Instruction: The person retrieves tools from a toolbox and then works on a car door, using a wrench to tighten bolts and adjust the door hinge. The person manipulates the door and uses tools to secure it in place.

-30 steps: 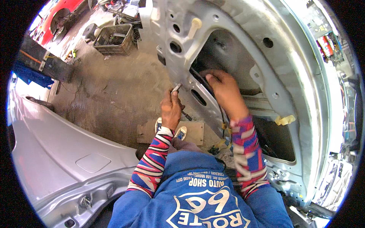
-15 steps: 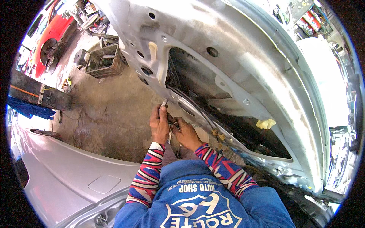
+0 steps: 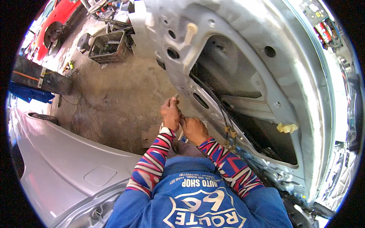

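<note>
My left hand [image 3: 170, 114] is closed, with the grey tip of a small metal piece [image 3: 176, 96] showing past its thumb and fingertips. Most of that piece is hidden in the grip. My right hand [image 3: 195, 130] is curled closed just to the right and nearer to me, touching the left; what its fingers hold, if anything, is out of sight. Both hands are in front of the near-left edge of a bare silver car door [image 3: 243, 87]. Through the door's large cut-outs run dark cables [image 3: 216, 100] with tan connectors [image 3: 230, 133].
A yellowish piece [image 3: 287, 128] sticks out from the door's lower opening. To my left is a silver car body panel [image 3: 72, 163] with a fuel flap [image 3: 100, 179]. Ahead on the concrete floor [image 3: 114, 91] stands a dark crate [image 3: 110, 47], with a red car [image 3: 57, 22] beyond.
My view has shifted, so the door appears farther right. The left hand has turned and closed further over the metal piece, hiding more of it. The right-hand fingers have curled in against the left hand.
</note>
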`<state>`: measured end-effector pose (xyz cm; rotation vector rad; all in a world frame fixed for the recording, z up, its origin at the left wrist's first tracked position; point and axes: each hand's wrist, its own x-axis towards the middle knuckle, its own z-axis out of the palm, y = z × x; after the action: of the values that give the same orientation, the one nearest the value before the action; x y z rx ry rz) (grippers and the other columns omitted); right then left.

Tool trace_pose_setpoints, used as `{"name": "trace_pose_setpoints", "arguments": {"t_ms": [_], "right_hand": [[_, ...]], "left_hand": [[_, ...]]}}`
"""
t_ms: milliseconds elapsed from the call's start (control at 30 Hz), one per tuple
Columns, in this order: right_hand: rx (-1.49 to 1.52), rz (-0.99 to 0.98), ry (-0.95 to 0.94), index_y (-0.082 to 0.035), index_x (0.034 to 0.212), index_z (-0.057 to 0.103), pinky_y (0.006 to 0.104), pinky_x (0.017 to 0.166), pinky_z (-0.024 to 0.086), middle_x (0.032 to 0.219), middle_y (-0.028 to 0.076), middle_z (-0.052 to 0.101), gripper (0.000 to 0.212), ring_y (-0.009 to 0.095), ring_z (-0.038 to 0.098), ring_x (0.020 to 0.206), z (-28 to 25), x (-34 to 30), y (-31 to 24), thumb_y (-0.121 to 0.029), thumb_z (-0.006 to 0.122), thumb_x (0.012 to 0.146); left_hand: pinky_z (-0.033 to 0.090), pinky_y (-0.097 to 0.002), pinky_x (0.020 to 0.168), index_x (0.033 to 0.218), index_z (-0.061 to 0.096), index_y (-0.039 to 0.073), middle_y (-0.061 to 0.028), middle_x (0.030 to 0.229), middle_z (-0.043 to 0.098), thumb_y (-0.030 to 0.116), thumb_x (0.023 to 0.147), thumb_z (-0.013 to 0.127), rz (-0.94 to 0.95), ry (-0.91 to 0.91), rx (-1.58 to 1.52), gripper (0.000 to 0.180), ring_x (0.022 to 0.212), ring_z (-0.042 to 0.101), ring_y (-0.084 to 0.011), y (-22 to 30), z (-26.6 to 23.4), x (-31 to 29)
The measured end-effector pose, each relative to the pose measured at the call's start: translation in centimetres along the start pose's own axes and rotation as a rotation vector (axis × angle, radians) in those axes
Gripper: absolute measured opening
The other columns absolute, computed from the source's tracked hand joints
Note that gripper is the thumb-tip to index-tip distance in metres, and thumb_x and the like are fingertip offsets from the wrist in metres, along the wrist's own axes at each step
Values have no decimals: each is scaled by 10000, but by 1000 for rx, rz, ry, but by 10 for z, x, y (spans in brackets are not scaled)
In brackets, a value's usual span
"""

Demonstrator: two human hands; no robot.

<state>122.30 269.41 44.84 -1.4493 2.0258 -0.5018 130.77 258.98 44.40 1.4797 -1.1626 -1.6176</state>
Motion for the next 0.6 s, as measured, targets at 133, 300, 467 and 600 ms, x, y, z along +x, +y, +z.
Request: {"name": "trace_pose_setpoints", "arguments": {"t_ms": [133,300,467,600], "right_hand": [[72,73,94,-45,1150,670,570,742,526,902,270,696,356,486,666,840,6,-27,6,-333,510,1015],[140,-38,279,-15,1127,633,552,734,497,937,281,672,288,489,640,859,4,-20,2,-262,538,1015],[95,-21,348,14,1011,612,530,714,457,880,288,630,221,501,613,851,-19,-1,-5,-200,559,1006],[145,-8,359,19,1030,613,514,726,465,892,281,635,205,496,610,859,-21,4,2,-175,555,1002]], "left_hand": [[497,-364,705,1060,667,-28,-121,806,668,387,1022,550,167,-155,136,432,744,606,-210,-14,9,-23],[458,-322,551,1063,627,-11,-54,677,556,337,1029,554,234,-208,-17,357,605,573,-141,20,-1,-21],[486,-362,583,1100,630,-22,-129,697,601,297,1015,572,301,-218,34,336,608,607,-195,45,13,-10],[505,-437,658,1107,636,-31,-224,767,647,273,1007,583,571,-121,182,324,696,641,-383,41,24,0]]}}
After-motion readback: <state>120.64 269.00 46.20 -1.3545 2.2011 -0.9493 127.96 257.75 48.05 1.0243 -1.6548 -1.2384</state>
